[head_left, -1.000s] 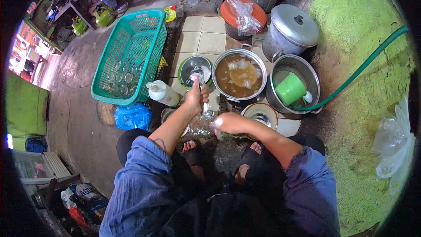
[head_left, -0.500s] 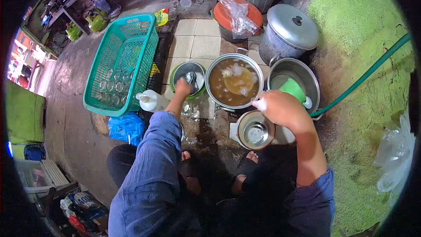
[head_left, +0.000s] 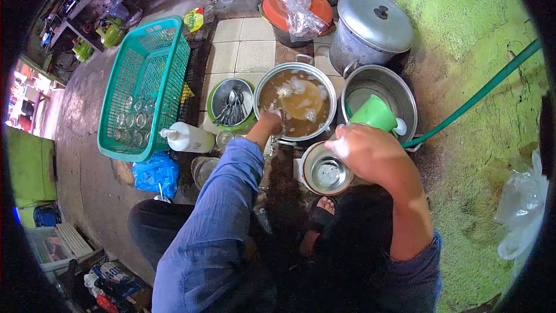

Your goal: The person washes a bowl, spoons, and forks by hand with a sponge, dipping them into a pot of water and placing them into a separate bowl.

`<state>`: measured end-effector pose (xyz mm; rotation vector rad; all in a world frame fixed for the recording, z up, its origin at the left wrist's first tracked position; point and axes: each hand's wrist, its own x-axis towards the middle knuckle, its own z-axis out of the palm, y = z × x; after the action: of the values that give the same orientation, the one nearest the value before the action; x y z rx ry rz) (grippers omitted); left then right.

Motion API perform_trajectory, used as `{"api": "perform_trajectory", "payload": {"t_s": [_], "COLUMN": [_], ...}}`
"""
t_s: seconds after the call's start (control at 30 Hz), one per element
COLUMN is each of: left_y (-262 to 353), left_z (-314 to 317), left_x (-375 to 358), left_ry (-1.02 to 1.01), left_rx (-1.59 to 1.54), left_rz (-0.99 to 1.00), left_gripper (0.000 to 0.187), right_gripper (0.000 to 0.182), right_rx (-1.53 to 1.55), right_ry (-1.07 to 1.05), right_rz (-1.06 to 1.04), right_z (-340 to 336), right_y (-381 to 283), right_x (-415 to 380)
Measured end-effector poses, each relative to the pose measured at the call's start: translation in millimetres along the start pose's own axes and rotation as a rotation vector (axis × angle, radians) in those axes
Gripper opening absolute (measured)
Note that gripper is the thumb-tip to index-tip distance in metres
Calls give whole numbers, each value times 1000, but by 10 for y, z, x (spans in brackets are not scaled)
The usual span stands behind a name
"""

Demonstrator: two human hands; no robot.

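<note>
We see an upright round metal pot (head_left: 330,94) of brown water (head_left: 304,103), white foam (head_left: 297,86) afloat; nearer us, a shiny bowl (head_left: 328,174) sits inside a brown-rimmed white bowl (head_left: 306,169).

The left sleeve (head_left: 217,235) is blue, loose and softly creased, with a thin, crinkly weave, and its hem ends on the forearm near the wrist. The right sleeve (head_left: 414,269) looks darker in the shade, bunched by the elbow, leaving the forearm bare. Both hands are bare, and white suds (head_left: 340,149) cling to the right hand (head_left: 370,152) by the thumb. Black cloth (head_left: 162,226) covers the knee. A black, open-toed sandal (head_left: 320,218) has a broad band
</note>
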<state>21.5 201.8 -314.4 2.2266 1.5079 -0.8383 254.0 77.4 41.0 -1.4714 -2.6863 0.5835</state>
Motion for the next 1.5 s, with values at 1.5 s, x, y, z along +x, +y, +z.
{"api": "perform_trajectory", "payload": {"t_s": [1.5], "left_y": [252], "left_z": [-1447], "left_x": [-3069], "left_ry": [510], "left_rx": [50], "left_rz": [321], "left_gripper": [19], "right_gripper": [27], "right_rx": [-201], "right_ry": [-147], "right_rz": [-259], "right_z": [682], "right_y": [-220], "right_x": [480]}}
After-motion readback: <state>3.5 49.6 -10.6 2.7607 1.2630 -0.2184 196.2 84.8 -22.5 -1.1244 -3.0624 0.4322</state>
